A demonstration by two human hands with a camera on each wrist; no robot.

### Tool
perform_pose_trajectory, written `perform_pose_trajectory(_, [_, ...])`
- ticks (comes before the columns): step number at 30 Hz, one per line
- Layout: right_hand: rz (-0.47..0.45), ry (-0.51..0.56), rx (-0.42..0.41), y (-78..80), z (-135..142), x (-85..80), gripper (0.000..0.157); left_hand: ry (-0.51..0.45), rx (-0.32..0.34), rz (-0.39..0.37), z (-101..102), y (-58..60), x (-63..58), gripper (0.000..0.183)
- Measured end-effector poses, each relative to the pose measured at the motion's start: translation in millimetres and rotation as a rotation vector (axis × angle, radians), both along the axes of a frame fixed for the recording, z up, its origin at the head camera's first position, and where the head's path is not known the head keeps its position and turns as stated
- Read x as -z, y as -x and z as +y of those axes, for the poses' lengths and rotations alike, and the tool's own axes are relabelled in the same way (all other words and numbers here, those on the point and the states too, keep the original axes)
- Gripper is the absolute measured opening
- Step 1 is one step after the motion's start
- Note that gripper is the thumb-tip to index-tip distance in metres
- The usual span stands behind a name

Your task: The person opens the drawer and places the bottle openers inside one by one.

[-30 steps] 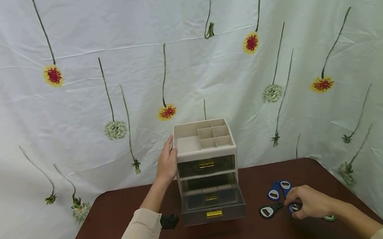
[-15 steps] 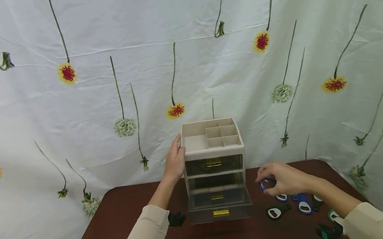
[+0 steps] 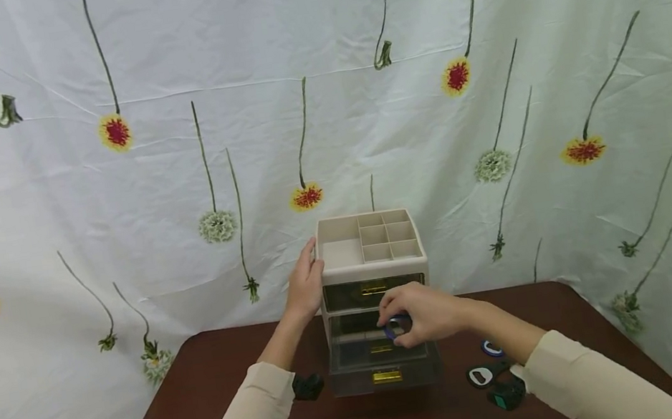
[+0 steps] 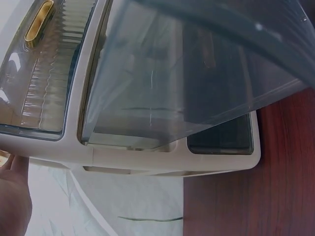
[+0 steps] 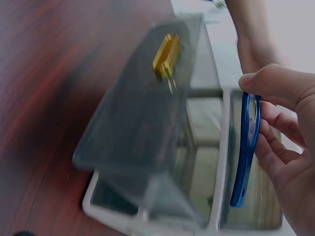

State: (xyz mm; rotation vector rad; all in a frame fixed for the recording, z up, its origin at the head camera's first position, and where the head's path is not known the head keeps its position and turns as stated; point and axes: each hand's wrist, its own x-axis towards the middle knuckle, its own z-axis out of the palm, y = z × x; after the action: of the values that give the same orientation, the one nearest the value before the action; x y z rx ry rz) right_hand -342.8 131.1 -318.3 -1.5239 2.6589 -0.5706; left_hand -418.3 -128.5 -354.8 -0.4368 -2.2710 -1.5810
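Observation:
A cream desktop drawer organizer (image 3: 374,272) stands on the table with its clear middle drawer (image 3: 387,377) pulled out. The upper drawer (image 4: 42,73) and the bottom drawer (image 4: 221,137) are closed. My left hand (image 3: 305,286) rests against the organizer's left side. Above the pulled-out drawer, my right hand (image 3: 426,312) pinches a blue bottle opener (image 5: 246,147) between thumb and fingers. In the right wrist view its handle end points down. The drawer's inside is hard to make out through the tinted plastic.
Right of the organizer lie a black bottle opener (image 3: 480,376) and a blue one (image 3: 491,348), partly behind my right sleeve. A dark device with a green patch (image 3: 507,394) shows by that wrist. A flower-print curtain (image 3: 324,131) hangs behind the table (image 3: 236,369).
My right hand has picked the blue bottle opener from the group at right and carried it left, over the pulled-out drawer. My left hand has stayed on the organizer's side.

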Motion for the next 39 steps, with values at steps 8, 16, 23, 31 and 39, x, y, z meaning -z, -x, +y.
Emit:
perform_pose_trajectory(8, [-0.001,-0.033,-0.116,9.5,-50.0,17.7,0.031,0.014,-0.011,0.009,0.2,-2.3,-2.1,0.055])
perform_pose_trajectory(16, [0.023,-0.074,-0.107,20.9,-66.9,37.8,0.029,0.019,-0.006,0.016,1.0,-3.2,0.3,0.055])
perform_pose_trajectory(23, [0.094,-0.116,-0.085,28.8,-72.3,51.9,0.03,0.02,0.012,0.012,0.9,-4.0,6.0,0.055])
perform_pose_trajectory(31, [0.133,-0.062,-0.062,29.0,-70.6,55.3,0.03,0.02,0.017,0.002,0.9,-1.6,6.6,0.054])
perform_pose_trajectory(39, [0.089,0.027,-0.063,27.9,-57.6,41.8,0.035,0.02,0.007,-0.008,-1.1,-1.2,3.1,0.056])
